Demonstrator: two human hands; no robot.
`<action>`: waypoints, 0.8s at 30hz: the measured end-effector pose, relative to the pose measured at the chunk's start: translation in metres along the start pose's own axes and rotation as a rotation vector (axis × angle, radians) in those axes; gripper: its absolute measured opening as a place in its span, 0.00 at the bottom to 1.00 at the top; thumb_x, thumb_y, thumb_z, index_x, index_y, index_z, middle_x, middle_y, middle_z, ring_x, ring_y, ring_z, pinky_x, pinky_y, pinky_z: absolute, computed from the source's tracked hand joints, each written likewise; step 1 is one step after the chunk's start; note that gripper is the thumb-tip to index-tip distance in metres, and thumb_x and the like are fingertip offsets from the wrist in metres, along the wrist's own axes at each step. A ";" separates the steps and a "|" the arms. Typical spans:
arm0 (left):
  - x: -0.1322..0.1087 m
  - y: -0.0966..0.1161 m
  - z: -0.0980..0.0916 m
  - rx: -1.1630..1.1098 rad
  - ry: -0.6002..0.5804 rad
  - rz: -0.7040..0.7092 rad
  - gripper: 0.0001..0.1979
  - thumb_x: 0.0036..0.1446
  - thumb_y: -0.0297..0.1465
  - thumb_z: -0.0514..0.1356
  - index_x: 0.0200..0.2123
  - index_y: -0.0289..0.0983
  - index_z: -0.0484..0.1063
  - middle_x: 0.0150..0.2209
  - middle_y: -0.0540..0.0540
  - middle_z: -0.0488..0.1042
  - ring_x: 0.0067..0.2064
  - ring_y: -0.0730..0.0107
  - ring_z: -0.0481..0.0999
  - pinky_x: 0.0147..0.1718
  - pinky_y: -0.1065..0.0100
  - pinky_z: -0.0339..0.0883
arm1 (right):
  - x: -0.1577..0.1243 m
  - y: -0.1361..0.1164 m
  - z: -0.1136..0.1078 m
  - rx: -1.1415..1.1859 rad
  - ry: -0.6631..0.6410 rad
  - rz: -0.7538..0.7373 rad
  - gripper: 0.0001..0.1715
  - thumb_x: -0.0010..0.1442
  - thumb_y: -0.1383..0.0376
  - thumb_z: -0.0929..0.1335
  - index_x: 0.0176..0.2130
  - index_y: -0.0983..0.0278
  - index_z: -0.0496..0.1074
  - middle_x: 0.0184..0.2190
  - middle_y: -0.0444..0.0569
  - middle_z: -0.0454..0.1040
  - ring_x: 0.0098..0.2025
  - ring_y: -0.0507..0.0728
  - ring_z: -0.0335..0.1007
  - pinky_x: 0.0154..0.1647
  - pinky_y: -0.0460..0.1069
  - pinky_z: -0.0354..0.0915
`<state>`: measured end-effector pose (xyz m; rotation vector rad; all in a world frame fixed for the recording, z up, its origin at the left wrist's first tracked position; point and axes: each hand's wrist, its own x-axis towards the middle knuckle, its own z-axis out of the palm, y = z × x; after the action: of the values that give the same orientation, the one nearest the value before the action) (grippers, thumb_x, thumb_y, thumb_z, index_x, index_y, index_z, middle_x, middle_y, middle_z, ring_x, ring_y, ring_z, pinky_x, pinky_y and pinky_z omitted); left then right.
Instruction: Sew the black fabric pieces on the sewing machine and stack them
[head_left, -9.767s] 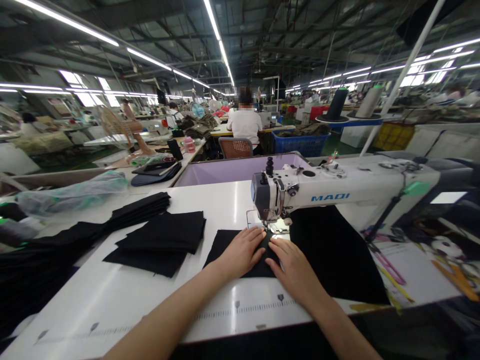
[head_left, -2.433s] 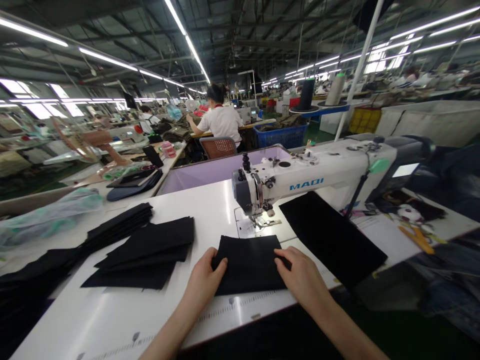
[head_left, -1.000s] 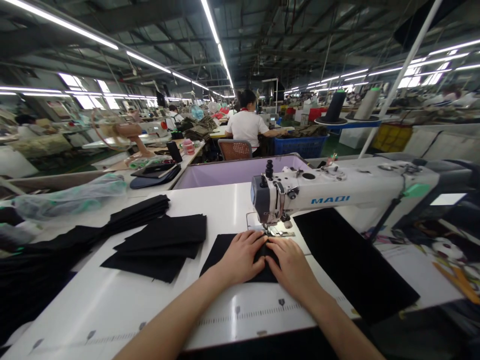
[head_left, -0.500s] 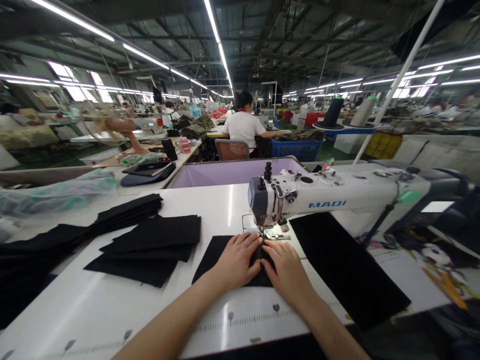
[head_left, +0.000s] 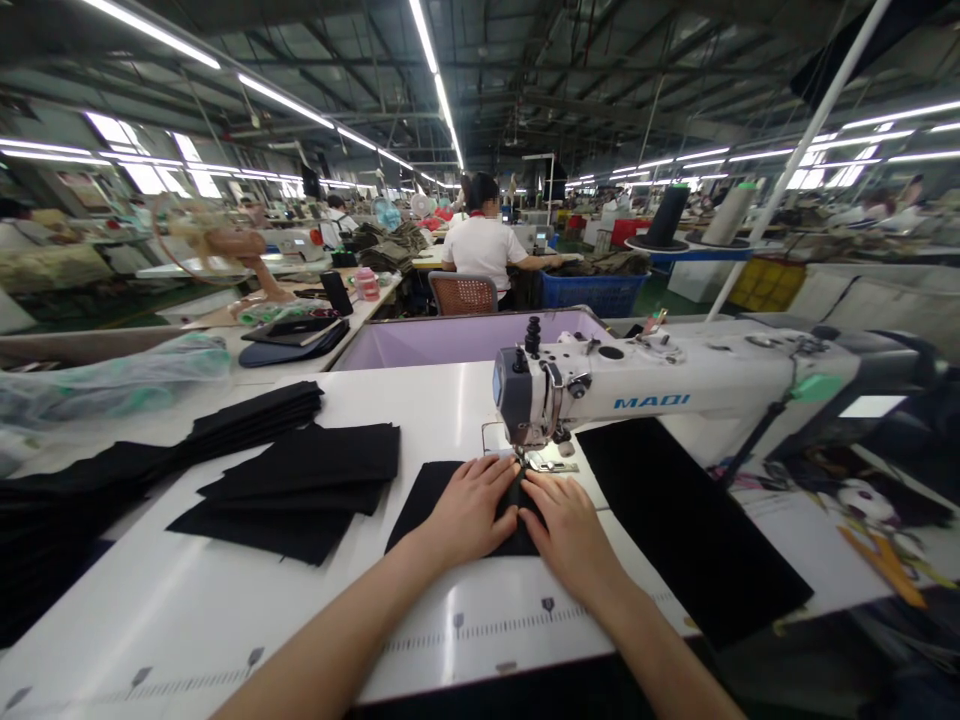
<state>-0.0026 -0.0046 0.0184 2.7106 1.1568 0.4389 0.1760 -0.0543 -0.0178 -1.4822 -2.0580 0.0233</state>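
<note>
My left hand (head_left: pixel 471 508) lies flat on a black fabric piece (head_left: pixel 420 505), its fingers stretched toward the needle area of the sewing machine (head_left: pixel 559 395). Close beside it, my right hand (head_left: pixel 566 520) presses on the right part of the same piece, fingers extended and thumb near the left thumb. Both sets of fingertips are just in front of the presser foot (head_left: pixel 523 458). The hands cover much of the fabric, so the stitch line is hidden.
Folded black pieces (head_left: pixel 300 475) lie to the left, with a longer black pile (head_left: pixel 255 415) behind them. Right of the needle lies a black panel (head_left: pixel 690 530). Thread cones (head_left: pixel 667 218) stand behind the machine. Beyond the table are a lilac bin (head_left: pixel 450 338) and a seated person (head_left: pixel 484 245).
The fabric under my hands has slid slightly forward toward the needle, its near edge now closer to the machine. Both hands stay flat on it. The view has shifted a little.
</note>
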 end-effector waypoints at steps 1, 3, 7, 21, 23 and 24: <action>0.000 0.000 -0.001 0.004 -0.010 0.001 0.27 0.61 0.35 0.57 0.64 0.38 0.65 0.65 0.43 0.66 0.65 0.54 0.63 0.64 0.51 0.56 | 0.000 0.000 -0.001 0.001 -0.010 0.004 0.18 0.65 0.67 0.64 0.54 0.63 0.71 0.56 0.55 0.73 0.58 0.63 0.67 0.62 0.64 0.61; -0.002 0.003 -0.003 0.025 -0.038 -0.001 0.28 0.62 0.35 0.57 0.64 0.36 0.64 0.66 0.42 0.64 0.66 0.53 0.61 0.64 0.50 0.56 | -0.003 -0.001 -0.004 0.004 -0.032 0.004 0.18 0.65 0.67 0.65 0.54 0.64 0.71 0.56 0.55 0.73 0.58 0.64 0.67 0.62 0.65 0.61; -0.019 0.018 -0.006 0.100 -0.072 0.045 0.24 0.64 0.31 0.54 0.63 0.37 0.65 0.66 0.41 0.64 0.67 0.51 0.60 0.64 0.46 0.56 | -0.025 -0.005 -0.016 0.000 -0.069 -0.010 0.17 0.65 0.63 0.66 0.53 0.64 0.71 0.56 0.55 0.73 0.59 0.64 0.67 0.63 0.65 0.61; -0.042 0.029 -0.011 0.108 -0.118 0.227 0.18 0.67 0.31 0.53 0.57 0.34 0.71 0.61 0.39 0.70 0.60 0.50 0.71 0.56 0.50 0.69 | -0.041 0.002 -0.035 0.068 -0.178 -0.102 0.18 0.69 0.61 0.63 0.57 0.59 0.70 0.58 0.50 0.73 0.61 0.61 0.66 0.67 0.66 0.54; -0.036 0.023 -0.011 0.109 -0.105 0.218 0.18 0.67 0.31 0.53 0.57 0.35 0.71 0.61 0.40 0.70 0.59 0.50 0.71 0.55 0.50 0.70 | -0.031 0.004 -0.034 0.085 -0.190 -0.090 0.17 0.69 0.62 0.64 0.56 0.59 0.71 0.57 0.50 0.73 0.60 0.61 0.66 0.67 0.66 0.53; -0.033 0.020 -0.010 0.108 -0.098 0.212 0.18 0.67 0.31 0.53 0.57 0.35 0.71 0.61 0.40 0.71 0.59 0.50 0.71 0.55 0.50 0.70 | -0.026 0.005 -0.034 0.091 -0.195 -0.085 0.17 0.69 0.63 0.64 0.55 0.59 0.71 0.57 0.50 0.73 0.60 0.61 0.66 0.67 0.66 0.53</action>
<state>-0.0143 -0.0420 0.0266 2.9249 0.8969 0.2736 0.2012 -0.0860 -0.0032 -1.3822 -2.2413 0.2335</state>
